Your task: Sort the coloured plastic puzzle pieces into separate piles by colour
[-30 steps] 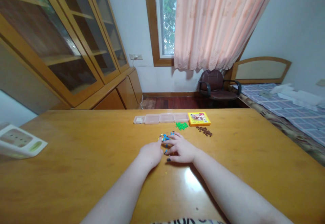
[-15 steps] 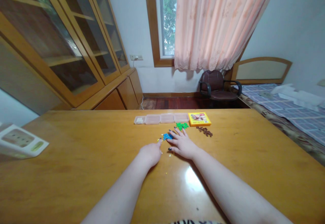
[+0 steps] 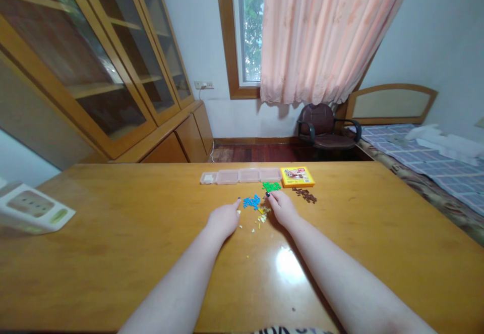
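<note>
Small plastic pieces lie in colour groups on the wooden table [image 3: 113, 233]: a blue cluster [image 3: 251, 202], a green cluster [image 3: 271, 186], brown pieces [image 3: 304, 195] and pale yellow bits [image 3: 260, 218]. My left hand [image 3: 223, 220] rests on the table left of the blue cluster, fingers curled with one fingertip pointing at a yellow bit. My right hand [image 3: 282, 207] lies between the blue and green clusters, fingers bent, fingertips beside the green pieces. I cannot make out anything inside either hand.
A row of clear compartment boxes [image 3: 240, 176] and a yellow box [image 3: 297, 176] sit at the table's far side. A white carton [image 3: 32, 214] lies at the left edge. Behind stand glass-door cabinets [image 3: 94, 71], a chair [image 3: 321, 127] and a bed [image 3: 434, 157].
My right hand slid forward and to the right, off the blue pieces toward the green ones, leaving the blue and yellow bits uncovered. My left hand stayed nearly in place.
</note>
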Action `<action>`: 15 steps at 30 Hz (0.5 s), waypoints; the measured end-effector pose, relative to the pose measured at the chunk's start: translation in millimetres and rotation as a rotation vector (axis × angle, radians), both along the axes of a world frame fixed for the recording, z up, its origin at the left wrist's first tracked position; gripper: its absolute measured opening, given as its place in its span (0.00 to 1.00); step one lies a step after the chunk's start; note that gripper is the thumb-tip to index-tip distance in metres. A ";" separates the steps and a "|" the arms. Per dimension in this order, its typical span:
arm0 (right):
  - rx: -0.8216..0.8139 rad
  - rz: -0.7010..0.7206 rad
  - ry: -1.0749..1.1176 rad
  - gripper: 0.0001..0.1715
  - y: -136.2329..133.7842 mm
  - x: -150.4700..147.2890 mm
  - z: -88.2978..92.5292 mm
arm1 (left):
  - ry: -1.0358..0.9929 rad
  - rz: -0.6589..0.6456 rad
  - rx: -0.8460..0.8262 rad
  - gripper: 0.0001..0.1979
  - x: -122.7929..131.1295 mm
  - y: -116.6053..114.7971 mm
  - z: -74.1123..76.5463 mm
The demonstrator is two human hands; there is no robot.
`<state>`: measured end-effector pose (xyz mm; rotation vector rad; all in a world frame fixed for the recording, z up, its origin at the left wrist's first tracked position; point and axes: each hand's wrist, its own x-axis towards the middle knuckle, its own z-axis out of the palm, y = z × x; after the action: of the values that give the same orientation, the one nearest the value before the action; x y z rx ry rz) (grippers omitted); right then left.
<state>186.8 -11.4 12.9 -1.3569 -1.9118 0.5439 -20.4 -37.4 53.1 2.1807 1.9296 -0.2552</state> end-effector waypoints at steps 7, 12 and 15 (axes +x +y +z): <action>0.014 0.216 -0.081 0.21 -1.8 -2.9 0.7 | -0.001 -0.018 0.010 0.18 7.2 -16.2 16.9; 0.022 0.291 -0.149 0.17 -4.6 -6.1 8.0 | -0.017 -0.076 0.037 0.18 11.4 -16.2 18.3; 0.019 0.283 -0.195 0.17 -5.7 -6.6 10.1 | -0.019 -0.073 0.033 0.20 11.1 -12.3 13.4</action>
<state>180.2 -17.1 23.0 -1.1698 -2.2819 0.5429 -9.4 -49.7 66.4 2.2688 1.8594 -0.2155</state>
